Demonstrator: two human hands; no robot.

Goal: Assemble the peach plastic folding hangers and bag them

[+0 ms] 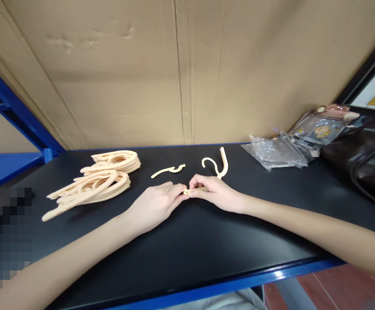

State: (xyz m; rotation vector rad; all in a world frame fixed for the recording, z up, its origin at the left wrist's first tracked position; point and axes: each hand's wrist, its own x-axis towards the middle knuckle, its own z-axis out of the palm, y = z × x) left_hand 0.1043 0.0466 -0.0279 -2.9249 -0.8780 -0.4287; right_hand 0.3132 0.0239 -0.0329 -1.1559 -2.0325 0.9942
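My left hand [157,204] and my right hand [218,191] meet at the middle of the black table. A small cream plastic hanger piece [186,192] shows between their fingertips, and both hands pinch it. Most of that piece is hidden by my fingers. Just behind my right hand lies a cream hanger part with a curved hook [210,161] and a bent arm [224,161]. A loose cream hanger arm [168,170] rests on the table beyond my left hand.
Two piles of cream folding hangers, a rear pile [123,161] and a front pile [90,189], lie at the left. Clear plastic bags [276,150] and a dark leather bag [365,150] occupy the right. Cardboard [135,86] walls off the table's back; a blue frame [22,112] stands left.
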